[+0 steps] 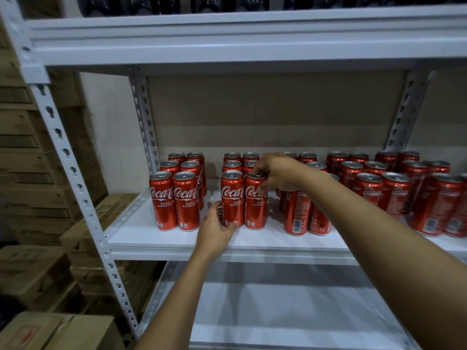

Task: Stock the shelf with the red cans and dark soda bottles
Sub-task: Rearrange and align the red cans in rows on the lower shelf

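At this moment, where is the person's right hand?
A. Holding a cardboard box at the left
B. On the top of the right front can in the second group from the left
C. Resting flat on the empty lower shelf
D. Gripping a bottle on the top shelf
B: the right hand reaches over and its fingers grip the lid end of the front can, while the left hand holds the neighbouring can low down.
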